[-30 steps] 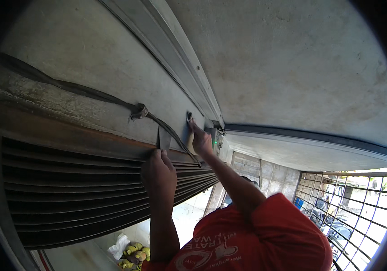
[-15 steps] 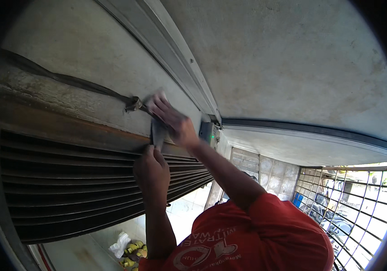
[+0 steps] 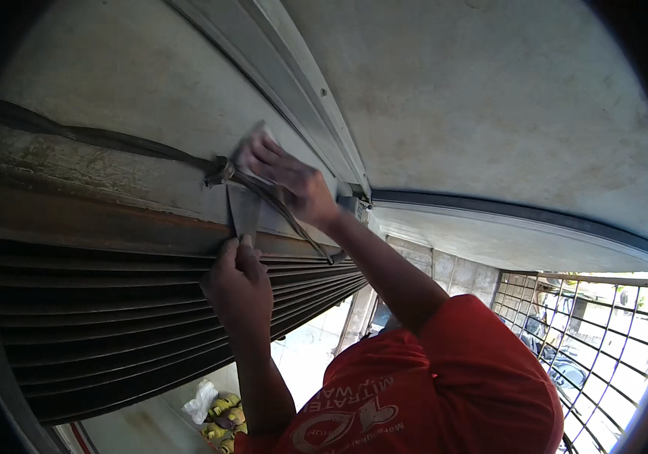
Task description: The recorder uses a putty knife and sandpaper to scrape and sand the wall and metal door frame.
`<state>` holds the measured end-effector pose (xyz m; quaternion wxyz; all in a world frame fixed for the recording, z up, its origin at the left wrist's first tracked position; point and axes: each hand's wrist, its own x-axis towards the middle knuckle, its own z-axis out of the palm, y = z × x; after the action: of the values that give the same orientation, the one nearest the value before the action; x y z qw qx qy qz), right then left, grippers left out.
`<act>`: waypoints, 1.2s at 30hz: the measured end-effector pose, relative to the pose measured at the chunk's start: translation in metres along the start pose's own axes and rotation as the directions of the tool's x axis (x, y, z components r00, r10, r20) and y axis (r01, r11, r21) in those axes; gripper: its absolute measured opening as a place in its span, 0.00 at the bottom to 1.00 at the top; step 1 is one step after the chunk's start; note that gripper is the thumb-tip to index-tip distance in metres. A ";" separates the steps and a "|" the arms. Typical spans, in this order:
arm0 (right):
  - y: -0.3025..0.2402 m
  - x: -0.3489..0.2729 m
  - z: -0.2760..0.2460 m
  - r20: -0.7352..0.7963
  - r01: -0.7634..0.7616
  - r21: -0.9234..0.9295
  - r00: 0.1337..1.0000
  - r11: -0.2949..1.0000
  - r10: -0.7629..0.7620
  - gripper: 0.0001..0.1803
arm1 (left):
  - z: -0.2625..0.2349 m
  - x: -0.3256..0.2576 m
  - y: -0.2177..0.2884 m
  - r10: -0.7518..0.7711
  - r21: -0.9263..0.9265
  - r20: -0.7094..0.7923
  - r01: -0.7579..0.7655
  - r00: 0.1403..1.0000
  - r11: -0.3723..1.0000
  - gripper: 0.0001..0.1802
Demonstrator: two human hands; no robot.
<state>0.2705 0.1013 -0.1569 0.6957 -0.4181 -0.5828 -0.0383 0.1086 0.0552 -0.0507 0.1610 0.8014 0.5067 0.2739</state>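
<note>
My left hand [image 3: 240, 286] is closed round the lower end of a putty knife [image 3: 245, 212], whose flat grey blade points up at the wall below a cable knot. Above it, my right hand [image 3: 290, 178] presses a thin pale pad [image 3: 250, 146] against the grey wall [image 3: 135, 83]. Its fingers are bent over the pad and a little blurred, so I cannot tell whether it is cloth or sandpaper. A dark cable [image 3: 138, 144] runs along the wall, knotted beside the pad, and its tail passes under my right wrist.
Dark louvre slats [image 3: 112, 303] in a rusty frame lie below the hands. A metal channel [image 3: 301, 68] runs across the upper wall. At lower right is a barred grille [image 3: 588, 340]. On the floor, a white plastic bag [image 3: 201, 401] lies beside yellowish-green round things [image 3: 225, 420].
My left hand and the putty knife have shifted left. The pad under my right hand has moved up and slightly left. More of the cable's tail now shows.
</note>
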 end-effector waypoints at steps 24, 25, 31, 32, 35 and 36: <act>-0.047 0.006 0.018 -0.090 -0.156 0.026 0.983 0.987 0.158 0.38 | -0.020 0.001 0.000 0.060 0.072 -0.038 -0.057 0.997 0.996 0.11; -0.038 0.008 0.014 -0.091 -0.161 0.020 0.983 0.987 0.162 0.38 | -0.018 0.001 0.003 0.060 0.069 -0.032 -0.058 0.998 0.996 0.11; 0.011 -0.110 0.023 -0.173 -0.389 -0.152 0.916 0.909 0.363 0.29 | -0.007 -0.011 -0.013 0.085 0.090 -0.053 -0.080 0.995 0.993 0.12; 0.003 -0.108 0.025 -0.166 -0.491 -0.151 0.868 0.858 0.467 0.28 | -0.007 -0.011 -0.019 0.091 0.130 -0.030 -0.086 0.995 0.988 0.11; -0.030 -0.034 0.029 -0.178 -0.302 -0.095 0.943 0.949 0.282 0.27 | -0.011 -0.006 -0.025 0.105 0.147 -0.045 -0.097 0.993 0.984 0.11; -0.037 -0.010 0.024 -0.172 -0.313 -0.094 0.940 0.945 0.294 0.27 | -0.015 -0.007 -0.019 0.121 0.129 -0.097 -0.108 0.988 0.986 0.11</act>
<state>0.2288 0.0881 -0.1457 0.7103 -0.5399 -0.4517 0.0017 0.0842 0.0571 -0.0508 0.0687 0.8222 0.4835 0.2923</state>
